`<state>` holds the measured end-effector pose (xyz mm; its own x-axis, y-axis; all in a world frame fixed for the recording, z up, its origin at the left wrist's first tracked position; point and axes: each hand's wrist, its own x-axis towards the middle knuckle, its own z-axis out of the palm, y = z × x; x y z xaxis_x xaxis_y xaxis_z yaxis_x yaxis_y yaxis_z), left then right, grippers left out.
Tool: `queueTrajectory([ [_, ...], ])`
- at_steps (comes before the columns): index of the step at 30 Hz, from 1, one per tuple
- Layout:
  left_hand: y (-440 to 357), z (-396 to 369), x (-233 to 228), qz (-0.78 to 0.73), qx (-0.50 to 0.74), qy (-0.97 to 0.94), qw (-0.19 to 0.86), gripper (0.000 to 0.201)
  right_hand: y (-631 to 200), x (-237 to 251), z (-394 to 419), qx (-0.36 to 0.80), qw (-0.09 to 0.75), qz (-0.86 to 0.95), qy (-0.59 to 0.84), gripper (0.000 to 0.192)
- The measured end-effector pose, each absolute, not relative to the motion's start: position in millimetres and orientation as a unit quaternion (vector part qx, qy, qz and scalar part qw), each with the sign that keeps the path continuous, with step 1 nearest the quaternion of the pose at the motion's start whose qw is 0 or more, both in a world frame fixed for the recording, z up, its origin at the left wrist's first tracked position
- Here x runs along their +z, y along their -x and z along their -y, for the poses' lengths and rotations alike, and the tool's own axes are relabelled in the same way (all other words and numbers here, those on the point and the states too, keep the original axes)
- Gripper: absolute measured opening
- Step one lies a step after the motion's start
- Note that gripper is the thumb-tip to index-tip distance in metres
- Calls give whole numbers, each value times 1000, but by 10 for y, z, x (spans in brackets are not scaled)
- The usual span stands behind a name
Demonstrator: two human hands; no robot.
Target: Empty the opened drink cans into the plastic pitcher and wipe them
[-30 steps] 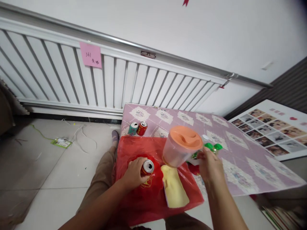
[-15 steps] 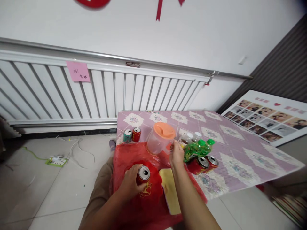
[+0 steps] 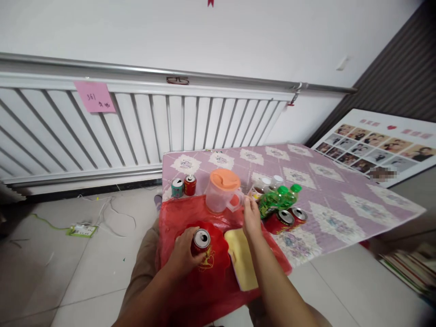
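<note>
Can (image 3: 202, 239) at table's (image 3: 335, 217) near-left corner: left fingers (image 3: 198, 260) wrapped round; right fingers (image 3: 248, 202) seemingly reaching pitcher (image 3: 215, 200), closure unclear; next we'd need sure grip.

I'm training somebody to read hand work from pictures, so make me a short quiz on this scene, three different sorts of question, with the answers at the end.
1. Multiple choice: what does the left hand hold?
A) a bottle
B) a spoon
C) a red can

2. True or false: the jug has its orange lid taken off.

3. Which is nearer the right hand: the jug's handle or the teal can?

Key:
1. C, gripped around its side.
2. False; the lid sits on top of the jug.
3. The handle; the teal can stands on the far side of the jug.
</note>
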<state>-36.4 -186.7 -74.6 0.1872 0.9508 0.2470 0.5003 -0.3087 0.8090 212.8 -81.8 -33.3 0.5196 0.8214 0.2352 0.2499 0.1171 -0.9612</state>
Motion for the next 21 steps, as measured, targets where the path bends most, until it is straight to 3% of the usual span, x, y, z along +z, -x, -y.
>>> queueTrajectory([
  [10,399,1850,-743,-502,370,-721,304,67,-2412,-513,1855,169,422,567,687,32],
  [16,407,1847,-757,-497,370,-725,299,66,-2142,-646,2189,115,133,613,771,61],
  [18,409,1846,-770,-498,372,-724,300,66,-2080,-678,2221,121,94,601,784,68],
  [21,412,1848,-788,-499,372,-722,302,65,-2065,-738,2247,133,110,579,797,73],
])
